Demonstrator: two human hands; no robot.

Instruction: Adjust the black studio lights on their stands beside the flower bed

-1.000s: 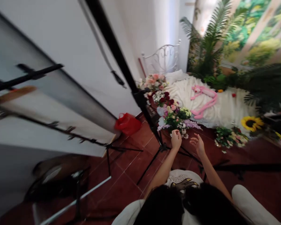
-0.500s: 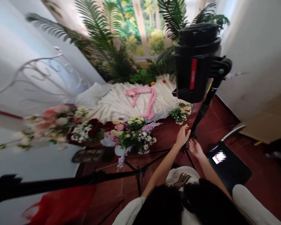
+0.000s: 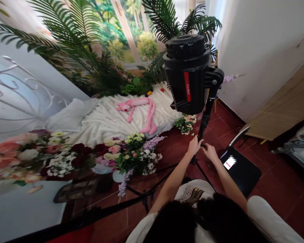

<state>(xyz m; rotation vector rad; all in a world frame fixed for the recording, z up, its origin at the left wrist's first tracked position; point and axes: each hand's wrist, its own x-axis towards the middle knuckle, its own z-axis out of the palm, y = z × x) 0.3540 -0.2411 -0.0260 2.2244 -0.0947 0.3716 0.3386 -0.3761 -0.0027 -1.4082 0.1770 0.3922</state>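
A black studio light (image 3: 187,76) with a red label sits on top of a black light stand (image 3: 204,123). My left hand (image 3: 194,145) is closed round the stand's pole, below the light. Just right of it, my right hand (image 3: 210,152) has its fingers pinched on a small dark knob (image 3: 204,146) at the side of the pole. The fingertips of both hands are partly hidden.
Spread legs of stands cross the red tiled floor (image 3: 159,148). A black chair (image 3: 243,175) with a lit phone on it stands at right. Artificial flowers (image 3: 134,152) line a bed (image 3: 98,118) holding a pink plush toy (image 3: 149,114). Another dark pole (image 3: 73,221) crosses lower left.
My left hand has gone from open beside the pole to gripping it. My right hand has moved in to the knob. The view has shifted, so the light appears further left.
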